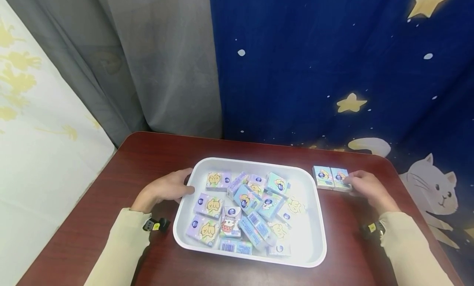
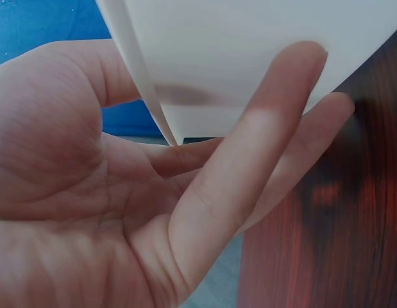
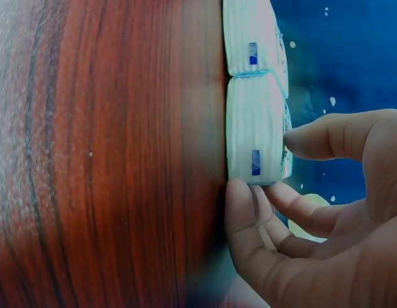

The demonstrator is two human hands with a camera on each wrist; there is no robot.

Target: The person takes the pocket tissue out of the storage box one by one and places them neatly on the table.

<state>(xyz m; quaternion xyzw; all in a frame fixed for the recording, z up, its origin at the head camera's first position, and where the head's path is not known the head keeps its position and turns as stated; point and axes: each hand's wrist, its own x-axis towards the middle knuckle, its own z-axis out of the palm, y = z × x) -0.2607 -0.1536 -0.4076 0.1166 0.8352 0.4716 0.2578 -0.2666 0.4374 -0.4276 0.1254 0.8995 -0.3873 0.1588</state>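
A white tray [image 1: 314, 253] holds a jumble of small tissue packs in purple, blue and pale wrappers, such as a purple pack [image 1: 209, 205] at its left. My left hand [image 1: 168, 186] holds the tray's left side, thumb over the rim and fingers along the outer wall [image 2: 204, 58] in the left wrist view. Right of the tray, two light-blue tissue packs lie side by side on the table. My right hand [image 1: 368, 188] holds the right-hand pack [image 3: 257, 128], thumb on its top face and fingers at its near end. The left-hand pack [image 1: 323, 177] touches it.
The dark red wooden table [image 1: 155, 253] has a rounded back edge close behind the tray. Beyond hang a grey curtain [image 1: 174, 63] and a blue curtain [image 1: 281, 72] with stars and a cat. White patterned cloth [image 1: 44, 154] covers the left side.
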